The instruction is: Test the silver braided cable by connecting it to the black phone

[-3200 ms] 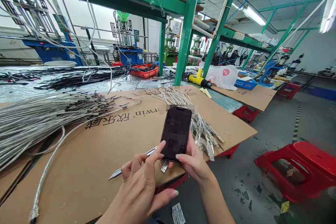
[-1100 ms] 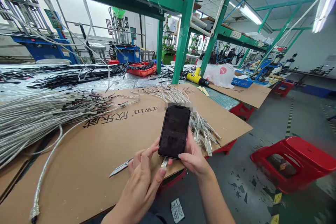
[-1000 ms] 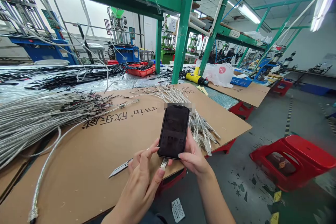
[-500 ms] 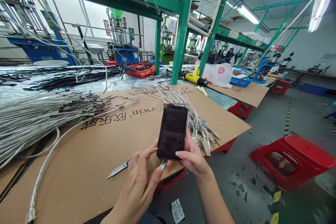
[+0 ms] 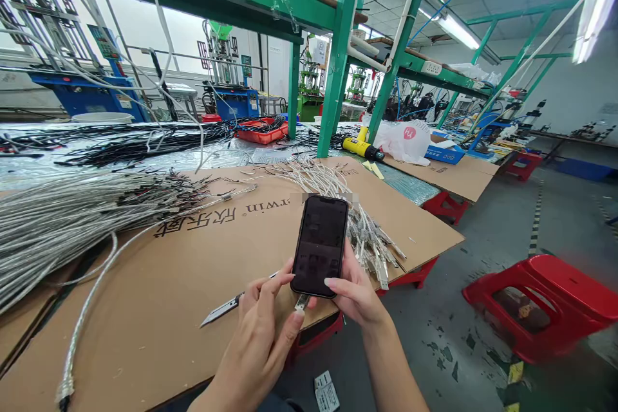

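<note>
The smartphone is just below the middle of the view, toward six o'clock, up over the edge of the cardboard sheet. The right hand holds it at its four o'clock side, with the thumb on the front. The left hand is half curled. Its pointing finger is at the phone's low corner, at seven o'clock. Its thumb is by a USB plug under the phone, and one cannot tell if it grips the plug.

The phone could slip if the right hand let go a little, since that hand seems to do most of the holding. It might land on the cardboard or drop past the edge to the hard floor.

The craft knife lies at eight o'clock from the phone, with its blade bare and its back end hidden by the left hand. A careless move could nick a finger or push the knife. The USB cables at three o'clock sit near the edge, so a bump from the right arm could slide some off.
</note>
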Motion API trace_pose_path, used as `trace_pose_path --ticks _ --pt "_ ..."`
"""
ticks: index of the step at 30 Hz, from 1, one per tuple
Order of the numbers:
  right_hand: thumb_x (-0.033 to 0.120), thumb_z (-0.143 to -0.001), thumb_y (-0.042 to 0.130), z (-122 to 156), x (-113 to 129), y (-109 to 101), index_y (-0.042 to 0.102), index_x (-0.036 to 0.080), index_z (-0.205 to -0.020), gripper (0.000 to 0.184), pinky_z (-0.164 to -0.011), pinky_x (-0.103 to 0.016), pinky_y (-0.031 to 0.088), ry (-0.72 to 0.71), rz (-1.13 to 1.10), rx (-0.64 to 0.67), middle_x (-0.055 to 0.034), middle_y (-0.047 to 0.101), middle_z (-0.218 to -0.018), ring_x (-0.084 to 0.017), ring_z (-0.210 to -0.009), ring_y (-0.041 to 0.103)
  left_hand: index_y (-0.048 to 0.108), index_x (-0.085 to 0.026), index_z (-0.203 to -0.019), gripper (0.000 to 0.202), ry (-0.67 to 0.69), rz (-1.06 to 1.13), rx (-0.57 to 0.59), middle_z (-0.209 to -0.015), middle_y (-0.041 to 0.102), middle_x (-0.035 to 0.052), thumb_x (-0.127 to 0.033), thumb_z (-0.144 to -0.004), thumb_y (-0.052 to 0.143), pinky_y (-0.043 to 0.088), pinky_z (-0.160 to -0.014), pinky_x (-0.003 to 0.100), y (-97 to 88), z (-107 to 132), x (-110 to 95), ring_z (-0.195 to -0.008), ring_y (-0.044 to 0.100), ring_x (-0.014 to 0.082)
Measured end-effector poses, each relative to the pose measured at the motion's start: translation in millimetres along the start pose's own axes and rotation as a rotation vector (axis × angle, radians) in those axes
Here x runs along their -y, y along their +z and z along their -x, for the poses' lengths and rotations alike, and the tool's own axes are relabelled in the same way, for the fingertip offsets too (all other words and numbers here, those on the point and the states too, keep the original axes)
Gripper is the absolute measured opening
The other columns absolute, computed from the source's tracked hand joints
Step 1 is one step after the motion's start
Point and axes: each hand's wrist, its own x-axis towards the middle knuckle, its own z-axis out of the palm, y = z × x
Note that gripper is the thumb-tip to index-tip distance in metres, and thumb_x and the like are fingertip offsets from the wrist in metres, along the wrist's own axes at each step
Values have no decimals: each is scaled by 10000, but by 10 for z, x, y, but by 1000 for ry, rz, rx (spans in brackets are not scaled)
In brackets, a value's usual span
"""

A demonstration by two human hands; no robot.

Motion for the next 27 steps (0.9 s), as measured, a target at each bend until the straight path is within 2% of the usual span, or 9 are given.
trace_pose_path --ticks 5,10,13,16,19,22,24,27 --pt "167 -818 626 19 18 17 326 342 -1391 670 -506 -272 580 25 -2 -10 -31 656 -1123 -199 -776 688 286 -304 -1272 309 13 -16 8 -1420 443 93 -269 -969 341 395 -988 499 2 5 -5 -1220 414 249" --pt "190 -884 542 24 2 11 271 363 -1419 624 -490 -268 586 41 -10 -46 -27 657 -1129 -197 -787 691 280 -316 -1269 321 48 -44 -10 -1411 462 75 -251 -964 358 412 -968 461 4 5 1 -1195 446 237" --pt "174 -843 583 27 -15 7 272 354 -1424 683 -512 -284 591 34 -11 -44 -32 661 -1119 -209 -801 688 286 -295 -1270 333 67 -61 -27 -1419 458 83 -234 -956 377 413 -961 434 8 5 -4 -1191 449 231" --pt "136 -762 642 25 -31 5 283 362 -1417 780 -519 -292 593 24 -7 -39 -27 654 -1130 -219 -803 688 314 -270 -1240 314 75 -114 -101 -1420 464 97 -219 -943 400 403 -941 444 16 20 -6 -1174 448 252" --pt "117 -718 660 18 -33 8 279 367 -1417 835 -520 -300 591 9 3 -45 -30 642 -1151 -231 -831 679 377 -278 -1174 262 115 -204 -170 -1372 528 78 -220 -925 431 388 -883 467 37 50 7 -1100 474 289" --pt "130 -707 670 11 -25 11 276 356 -1419 845 -530 -318 588 2 20 -58 -40 646 -1140 -246 -859 668 428 -287 -1108 195 153 -222 -174 -1331 570 59 -213 -928 410 371 -857 466 77 73 14 -1048 507 287" --pt "142 -693 695 8 -27 13 282 341 -1419 858 -596 -345 590 -6 39 -70 -44 647 -1143 -251 -883 664 442 -287 -1082 178 130 -185 -146 -1337 561 56 -207 -940 369 377 -849 454 105 72 -2 -1032 529 269" --pt "161 -682 728 7 -43 10 304 312 -1412 858 -880 -389 518 -31 67 -93 -39 601 -1249 -244 -1072 602 460 -297 -1057 168 89 -155 -101 -1316 573 40 -234 -948 348 388 -831 455 126 53 -50 -1018 536 268"
